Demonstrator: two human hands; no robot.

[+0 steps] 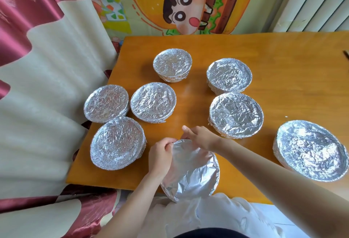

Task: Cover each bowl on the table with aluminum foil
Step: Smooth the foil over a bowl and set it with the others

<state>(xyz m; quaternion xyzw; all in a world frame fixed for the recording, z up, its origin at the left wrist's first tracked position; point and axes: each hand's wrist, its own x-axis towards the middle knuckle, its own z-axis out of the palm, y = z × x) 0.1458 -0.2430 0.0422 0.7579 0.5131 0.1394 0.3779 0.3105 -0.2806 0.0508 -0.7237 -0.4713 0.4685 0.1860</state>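
Observation:
A bowl under a smooth sheet of aluminum foil (190,171) sits at the near edge of the orange table (264,53), tilted toward me. My left hand (160,154) grips the foil at the bowl's far-left rim. My right hand (200,136) pinches the foil at the far rim, forefinger stretched out. Several other bowls stand around it, each wrapped in crinkled foil: one at the near left (117,143), one at the left edge (106,103), one in the middle (153,102), one at the back (172,65), two to the right (229,74) (236,115), one far right (309,150).
A red and cream curtain (37,68) hangs along the table's left side. A cartoon poster (185,3) covers the wall behind. A small dark object (346,56) lies at the table's far right edge. White cloth (217,215) lies on my lap below the table.

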